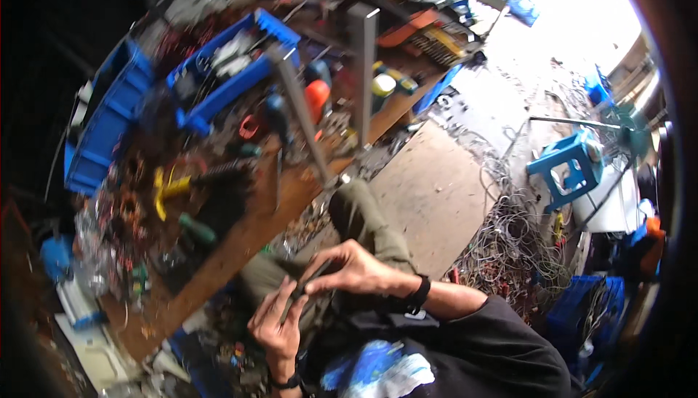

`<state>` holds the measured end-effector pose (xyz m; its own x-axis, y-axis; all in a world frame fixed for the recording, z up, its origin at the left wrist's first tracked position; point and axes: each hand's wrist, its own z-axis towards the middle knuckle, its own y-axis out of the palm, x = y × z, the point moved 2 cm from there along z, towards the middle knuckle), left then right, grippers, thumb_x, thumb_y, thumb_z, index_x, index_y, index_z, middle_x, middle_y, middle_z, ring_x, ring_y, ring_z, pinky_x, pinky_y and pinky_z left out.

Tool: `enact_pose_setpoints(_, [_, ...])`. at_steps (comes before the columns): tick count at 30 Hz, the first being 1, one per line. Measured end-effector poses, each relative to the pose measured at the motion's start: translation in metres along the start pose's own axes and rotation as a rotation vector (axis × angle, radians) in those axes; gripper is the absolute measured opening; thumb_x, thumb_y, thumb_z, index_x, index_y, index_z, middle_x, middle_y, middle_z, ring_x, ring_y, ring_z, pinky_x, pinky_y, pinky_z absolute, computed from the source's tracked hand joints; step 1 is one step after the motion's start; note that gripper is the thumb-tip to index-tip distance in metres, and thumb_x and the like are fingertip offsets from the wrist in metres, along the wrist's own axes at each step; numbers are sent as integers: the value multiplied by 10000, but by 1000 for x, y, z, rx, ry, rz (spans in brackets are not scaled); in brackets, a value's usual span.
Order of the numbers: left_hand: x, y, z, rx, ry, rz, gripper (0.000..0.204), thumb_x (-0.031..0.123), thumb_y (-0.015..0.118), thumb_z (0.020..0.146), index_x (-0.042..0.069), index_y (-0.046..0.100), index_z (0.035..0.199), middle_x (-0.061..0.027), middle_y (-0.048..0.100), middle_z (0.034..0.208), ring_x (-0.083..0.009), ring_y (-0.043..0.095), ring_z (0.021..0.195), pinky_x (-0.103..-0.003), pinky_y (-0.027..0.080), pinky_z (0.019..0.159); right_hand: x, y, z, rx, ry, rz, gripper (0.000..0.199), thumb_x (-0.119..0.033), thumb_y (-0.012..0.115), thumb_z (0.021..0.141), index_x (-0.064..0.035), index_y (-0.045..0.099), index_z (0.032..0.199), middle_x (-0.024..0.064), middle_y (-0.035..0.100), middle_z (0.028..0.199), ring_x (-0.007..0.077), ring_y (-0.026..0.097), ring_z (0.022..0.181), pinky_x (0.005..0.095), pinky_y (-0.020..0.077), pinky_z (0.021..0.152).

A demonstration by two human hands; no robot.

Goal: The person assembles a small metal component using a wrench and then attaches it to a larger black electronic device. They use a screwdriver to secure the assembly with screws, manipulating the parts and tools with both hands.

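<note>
1. Head view: small dark part (309, 279) pinched between right hand (354, 271) and left hand (278, 322), fingers clamped on it, below the workbench (240, 238).
2. Seemingly mid-work; finish not visible.

The small dark part (309, 282) pinched between the left hand (276, 325) and right hand (352, 271) is mostly covered by fingers and too blurred to identify. The clutter on the far workbench (240, 238) smears together, and the bright floor at far right is washed out.
</note>
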<state>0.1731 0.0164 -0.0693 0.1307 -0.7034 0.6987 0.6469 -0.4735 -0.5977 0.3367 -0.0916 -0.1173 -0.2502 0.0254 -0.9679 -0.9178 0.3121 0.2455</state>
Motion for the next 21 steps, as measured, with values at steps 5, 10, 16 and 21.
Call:
enact_pose_setpoints(5, [5, 13, 5, -77, -155, -36, 293, 54, 838, 814, -4, 764, 1091, -163, 770, 1024, -286, 753, 893, -354, 578, 803, -1, -17, -7, 4, -72, 27, 250, -170, 822, 898, 13, 766, 1059, 54, 776, 964, 61, 658, 911, 252, 537, 830])
enact_pose_setpoints(10, [7, 24, 13, -72, -128, -112, 303, 27, 839, 813, -13, 756, 1101, -154, 772, 1018, -261, 750, 914, -356, 581, 823, 1, -33, -22, 42, 34, 168, 230, -111, 782, 927, 8, 753, 1121, 63, 770, 962, 99, 701, 902, 264, 573, 825])
enact_pose_setpoints(16, [12, 34, 15, -106, -46, -199, 318, 3, 832, 821, 5, 758, 1130, -134, 770, 1055, -254, 750, 977, -349, 590, 860, 6, -38, -26, 68, -2, 225, 193, -114, 787, 923, 17, 761, 1062, 59, 755, 902, 100, 700, 843, 257, 576, 770])
enact_pose_setpoints(21, [10, 42, 15, -312, -375, -181, 252, 98, 797, 870, 29, 743, 1107, -130, 760, 981, -215, 735, 885, -339, 567, 796, 3, -47, -33, 70, -35, 64, 185, -131, 782, 934, 7, 754, 1054, 27, 751, 892, 62, 666, 824, 253, 554, 759])
